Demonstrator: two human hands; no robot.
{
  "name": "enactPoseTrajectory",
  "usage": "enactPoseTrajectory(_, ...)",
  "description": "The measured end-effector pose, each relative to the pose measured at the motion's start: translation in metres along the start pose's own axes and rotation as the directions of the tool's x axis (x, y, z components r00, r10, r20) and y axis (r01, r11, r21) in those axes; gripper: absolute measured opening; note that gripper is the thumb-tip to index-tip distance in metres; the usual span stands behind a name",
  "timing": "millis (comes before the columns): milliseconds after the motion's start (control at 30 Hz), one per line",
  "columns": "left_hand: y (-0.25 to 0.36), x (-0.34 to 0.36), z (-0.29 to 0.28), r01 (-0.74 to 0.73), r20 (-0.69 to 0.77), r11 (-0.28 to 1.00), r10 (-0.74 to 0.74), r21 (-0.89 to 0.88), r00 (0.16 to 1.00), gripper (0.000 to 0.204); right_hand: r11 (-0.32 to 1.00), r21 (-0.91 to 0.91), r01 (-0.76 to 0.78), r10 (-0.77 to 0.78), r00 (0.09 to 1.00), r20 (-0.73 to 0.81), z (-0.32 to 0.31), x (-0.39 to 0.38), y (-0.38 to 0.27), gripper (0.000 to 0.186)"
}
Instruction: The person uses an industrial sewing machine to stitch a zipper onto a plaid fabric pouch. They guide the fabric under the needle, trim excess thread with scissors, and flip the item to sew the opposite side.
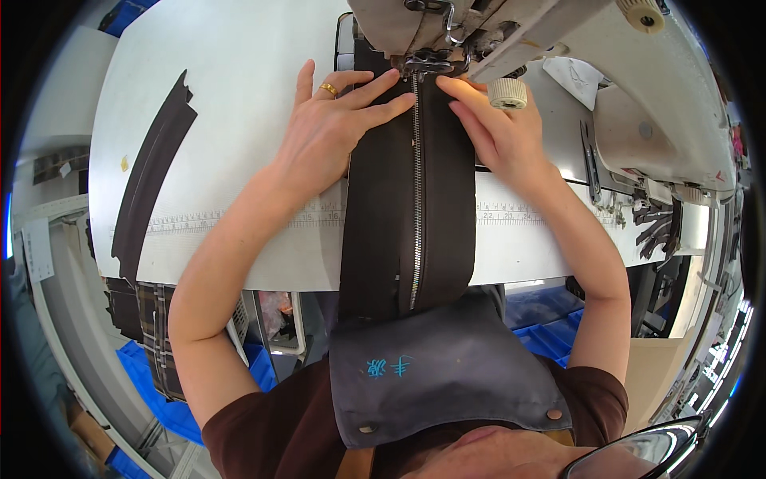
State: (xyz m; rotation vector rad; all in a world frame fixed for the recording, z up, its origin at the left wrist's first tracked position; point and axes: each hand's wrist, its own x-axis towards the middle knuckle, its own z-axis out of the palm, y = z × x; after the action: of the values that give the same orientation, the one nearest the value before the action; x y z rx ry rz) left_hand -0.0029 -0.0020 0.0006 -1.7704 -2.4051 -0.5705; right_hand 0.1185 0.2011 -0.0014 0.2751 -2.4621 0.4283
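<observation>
A: White worktable (239, 72) filling the view, a dark curved strip (148, 180) lying at its left, nothing touching it.

B: And the left hand (335, 128) is pressing flat, fingers spread, on the dark fabric panel (375, 207).

A: The zipper (416, 191) is running down the middle, heading under the presser foot (427, 60).

B: Right hand (499, 132) is lying flat too, fingertips beside the zipper, under the sewing machine (638, 104).

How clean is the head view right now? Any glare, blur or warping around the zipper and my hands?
Head view: sharp and evenly lit over the left hand, right hand and zipper; soft shadows only; the white table is bright but not blown out; fisheye bends the table edge, and the corners are black.
</observation>
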Motion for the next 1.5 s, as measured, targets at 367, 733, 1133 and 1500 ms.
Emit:
enactPoseTrajectory(367,-0.003,-0.002,0.001,-0.030,-0.023,1.000,0.030,0.002,0.999,0.044,0.969,-0.245,0.000,0.057,0.972,0.227,0.002,-0.001,-0.008,0.056)
enactPoseTrajectory(733,0.002,0.001,-0.007,-0.098,-0.054,0.992,0.102,0.077,0.993,0.050,0.974,0.096,-0.204,0.187,0.969,0.161,-0.003,-0.009,0.005,0.034)
enactPoseTrajectory(1133,0.073,-0.106,-0.028,0.093,0.059,0.884,-0.074,-0.459,0.995,0.036,0.980,0.165,-0.112,0.041,0.923,0.383,-0.047,-0.064,-0.100,0.049)
enactPoseTrajectory(1500,0.069,-0.105,-0.028,-0.166,0.058,0.978,0.174,-0.125,0.983,0.032,0.997,0.069,-0.038,0.008,0.921,0.390,-0.041,-0.071,-0.105,0.046)
